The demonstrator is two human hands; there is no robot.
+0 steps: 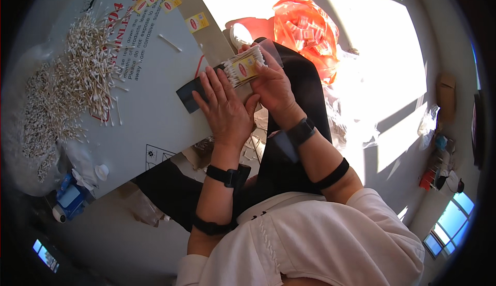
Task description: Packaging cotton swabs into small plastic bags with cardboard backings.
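Note:
My right hand (276, 87) grips a clear pack of cotton swabs (240, 68), its thumb on the front and its fingers behind. The white swab tips show along both long sides of a yellow label card in the pack. Clear film sticks out past the pack's far right end. My left hand (225, 108) lies with its fingers stretched out over a dark flat strip (191, 96) at the pack's left end, by the table edge. Whether its fingertips press on the pack itself, I cannot tell.
A large heap of loose cotton swabs (88, 64) covers the left of the grey table (155, 105). Several yellow label cards (197, 22) lie at its far edge. An orange plastic bag (325, 25) with several packs stands on the sunlit floor. A blue-and-white object (71, 195) sits beyond the table's near left corner.

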